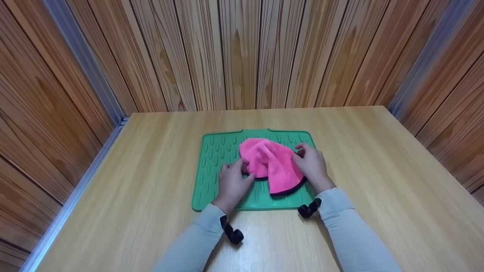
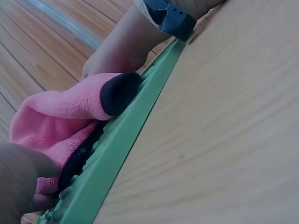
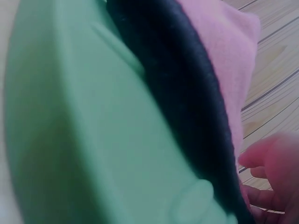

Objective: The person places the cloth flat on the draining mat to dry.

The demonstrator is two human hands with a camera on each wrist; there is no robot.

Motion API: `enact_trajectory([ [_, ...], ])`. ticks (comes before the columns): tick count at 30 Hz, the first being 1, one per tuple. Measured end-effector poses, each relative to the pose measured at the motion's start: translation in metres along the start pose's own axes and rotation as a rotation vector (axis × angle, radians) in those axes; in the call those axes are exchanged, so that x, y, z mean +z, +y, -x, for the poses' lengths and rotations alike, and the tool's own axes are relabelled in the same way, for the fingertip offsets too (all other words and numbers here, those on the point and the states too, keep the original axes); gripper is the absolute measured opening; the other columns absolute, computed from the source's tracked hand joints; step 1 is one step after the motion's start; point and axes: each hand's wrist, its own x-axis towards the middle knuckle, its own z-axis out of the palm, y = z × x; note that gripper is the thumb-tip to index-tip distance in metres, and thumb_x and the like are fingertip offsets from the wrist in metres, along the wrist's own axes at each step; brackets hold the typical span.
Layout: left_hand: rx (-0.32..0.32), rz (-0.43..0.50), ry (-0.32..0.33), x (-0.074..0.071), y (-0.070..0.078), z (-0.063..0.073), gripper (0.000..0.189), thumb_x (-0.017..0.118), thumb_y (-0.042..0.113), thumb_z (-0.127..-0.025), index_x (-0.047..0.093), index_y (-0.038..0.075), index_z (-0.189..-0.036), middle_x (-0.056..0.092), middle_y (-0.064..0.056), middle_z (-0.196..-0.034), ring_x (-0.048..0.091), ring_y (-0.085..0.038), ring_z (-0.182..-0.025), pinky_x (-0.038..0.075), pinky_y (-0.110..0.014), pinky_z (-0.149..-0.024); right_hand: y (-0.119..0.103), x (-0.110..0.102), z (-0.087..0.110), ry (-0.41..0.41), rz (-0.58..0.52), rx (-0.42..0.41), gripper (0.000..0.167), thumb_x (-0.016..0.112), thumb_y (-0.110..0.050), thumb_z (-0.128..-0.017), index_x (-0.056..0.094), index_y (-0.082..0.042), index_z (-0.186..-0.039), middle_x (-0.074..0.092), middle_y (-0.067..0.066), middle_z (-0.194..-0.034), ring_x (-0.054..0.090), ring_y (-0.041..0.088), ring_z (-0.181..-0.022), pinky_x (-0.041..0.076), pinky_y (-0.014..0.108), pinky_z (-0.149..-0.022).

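A bright pink fleece cloth (image 1: 281, 170) with black edging lies rumpled on a green ribbed mat (image 1: 211, 189), a raised fold running down its middle. My left hand (image 1: 231, 183) pinches its left edge between thumb and fingers; the left wrist view shows the pink cloth (image 2: 56, 121) between them, low over the mat's bumps. On the opposite side, my right hand (image 1: 312, 164) grips the right edge, thumb on top. In the right wrist view the right fingers (image 3: 268, 172) meet the cloth along its black edging (image 3: 187, 88).
The mat lies on a light wooden table (image 1: 151, 170). Wood-plank walls (image 1: 242, 56) stand behind and to both sides, with metal posts at the corners. A black strap with a camera (image 1: 234, 236) hangs at my left wrist, another (image 1: 308, 209) at my right.
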Motion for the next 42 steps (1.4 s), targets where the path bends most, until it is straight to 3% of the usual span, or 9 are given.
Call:
enact_trajectory([
  [4, 0.022, 0.015, 0.007, 0.001, 0.000, -0.001, 0.026, 0.085, 0.016, -0.101, 0.075, 0.013, -0.124, 0.072, -0.003, -0.095, 0.057, -0.032, -0.121, 0.048, -0.054, -0.114, 0.000, 0.001, -0.001, -0.035, 0.016, 0.013, 0.037, 0.071, -0.016, -0.109, 0.069, -0.001, -0.143, 0.076, 0.028, -0.132, 0.073, 0.042, -0.119, 0.061, 0.056, -0.107],
  [7, 0.032, 0.028, 0.016, 0.001, 0.000, -0.002, 0.022, 0.084, 0.011, -0.101, 0.076, 0.012, -0.121, 0.074, -0.004, -0.095, 0.058, -0.031, -0.116, 0.049, -0.053, -0.110, 0.001, 0.003, -0.002, -0.052, 0.012, 0.016, 0.037, 0.072, -0.015, -0.109, 0.069, -0.002, -0.143, 0.076, 0.027, -0.127, 0.072, 0.038, -0.111, 0.062, 0.050, -0.098],
  [14, -0.032, 0.094, 0.037, -0.005, -0.003, -0.006, 0.024, 0.079, 0.004, -0.102, 0.078, 0.011, -0.125, 0.076, -0.009, -0.106, 0.062, -0.029, -0.114, 0.057, -0.048, -0.102, 0.006, 0.002, -0.005, -0.061, -0.043, 0.020, 0.035, 0.070, -0.018, -0.106, 0.069, -0.007, -0.139, 0.070, 0.014, -0.104, 0.061, 0.023, -0.086, 0.050, 0.031, -0.077],
  [17, -0.037, 0.112, 0.053, -0.009, -0.007, -0.007, 0.026, 0.077, 0.003, -0.102, 0.078, 0.011, -0.126, 0.075, -0.010, -0.106, 0.063, -0.028, -0.111, 0.058, -0.046, -0.100, 0.006, 0.002, -0.003, -0.053, -0.083, 0.009, 0.037, 0.067, -0.017, -0.105, 0.068, -0.005, -0.140, 0.068, 0.012, -0.100, 0.059, 0.021, -0.082, 0.048, 0.030, -0.074],
  [18, -0.037, 0.118, 0.058, -0.010, -0.009, -0.007, 0.026, 0.077, 0.002, -0.102, 0.078, 0.010, -0.127, 0.075, -0.010, -0.106, 0.063, -0.027, -0.110, 0.058, -0.045, -0.099, 0.015, 0.005, -0.006, -0.043, -0.129, -0.018, 0.037, 0.068, -0.020, -0.104, 0.069, -0.007, -0.138, 0.069, 0.010, -0.097, 0.059, 0.019, -0.079, 0.048, 0.029, -0.073],
  [24, -0.041, 0.157, 0.088, -0.022, -0.017, -0.011, 0.027, 0.072, 0.001, -0.102, 0.077, 0.009, -0.128, 0.073, -0.011, -0.104, 0.059, -0.025, -0.101, 0.051, -0.036, -0.088, 0.014, 0.003, -0.003, 0.000, -0.202, -0.007, 0.039, 0.064, -0.017, -0.101, 0.068, -0.008, -0.139, 0.060, 0.003, -0.090, 0.049, 0.013, -0.067, 0.045, 0.029, -0.067],
  [25, -0.044, 0.164, 0.091, -0.024, -0.018, -0.013, 0.027, 0.072, 0.001, -0.103, 0.076, 0.009, -0.128, 0.072, -0.011, -0.104, 0.058, -0.024, -0.099, 0.050, -0.035, -0.086, 0.005, -0.001, 0.001, 0.003, -0.173, 0.025, 0.040, 0.063, -0.014, -0.102, 0.067, -0.006, -0.141, 0.058, 0.004, -0.091, 0.047, 0.013, -0.067, 0.044, 0.029, -0.067],
  [35, -0.099, 0.170, 0.157, -0.044, -0.033, -0.025, 0.027, 0.068, 0.002, -0.102, 0.075, 0.007, -0.127, 0.069, -0.009, -0.098, 0.056, -0.023, -0.090, 0.045, -0.031, -0.077, 0.009, -0.004, 0.001, 0.032, -0.163, 0.065, 0.040, 0.064, -0.014, -0.104, 0.065, -0.007, -0.144, 0.055, 0.005, -0.095, 0.045, 0.014, -0.068, 0.043, 0.031, -0.068],
  [42, -0.143, 0.185, 0.163, -0.058, -0.043, -0.030, 0.027, 0.066, 0.006, -0.106, 0.072, 0.008, -0.132, 0.065, -0.009, -0.104, 0.054, -0.024, -0.099, 0.046, -0.031, -0.078, 0.010, -0.008, 0.000, 0.035, -0.155, 0.104, 0.040, 0.063, -0.017, -0.108, 0.063, -0.007, -0.147, 0.061, 0.011, -0.105, 0.052, 0.019, -0.078, 0.047, 0.031, -0.075],
])
